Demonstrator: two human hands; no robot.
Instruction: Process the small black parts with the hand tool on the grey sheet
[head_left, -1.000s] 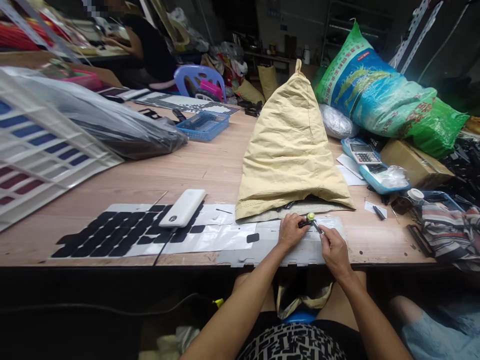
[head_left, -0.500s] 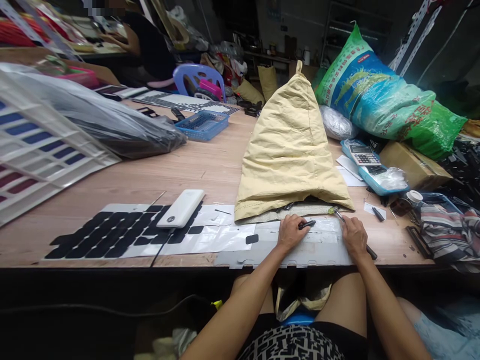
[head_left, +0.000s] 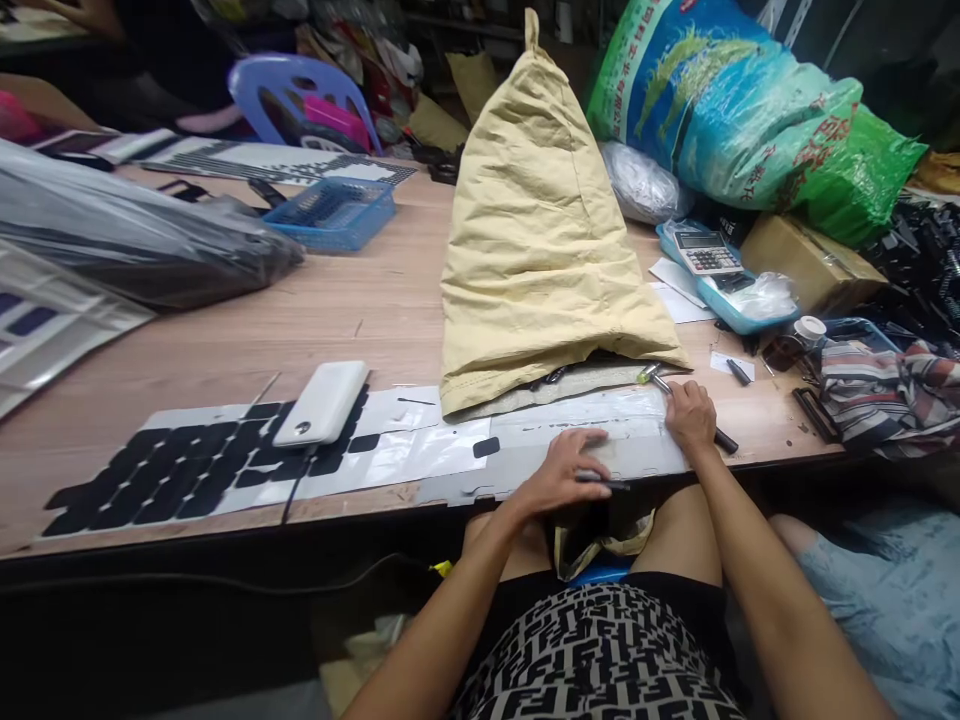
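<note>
My left hand (head_left: 566,472) is at the table's front edge, thumb and a finger closed on a small, slim black piece (head_left: 616,485) whose kind I cannot make out. Its other fingers stretch over a pale grey mat (head_left: 517,480). My right hand (head_left: 691,415) is wrapped round a small hammer (head_left: 726,441) with a metal head, a yellow-green tip and a black handle. Just beyond the hands lies a cream cloth bag (head_left: 555,240), dark pieces showing at its mouth. Another bag (head_left: 645,530) hangs open between my legs, below the table edge.
A white power bank (head_left: 322,402) rests on sheets of black stickers (head_left: 180,465). Farther off are a blue basket (head_left: 337,215) and a purple chair (head_left: 262,80). At right stand a calculator (head_left: 707,255), a carton (head_left: 810,265) and striped cloth (head_left: 862,390). Someone's pale blue clothing (head_left: 862,590) is beside me.
My left hand has drawn back from the mat to the table edge with the black piece. The right hand keeps the hammer. The camera has tipped down and turned right.
</note>
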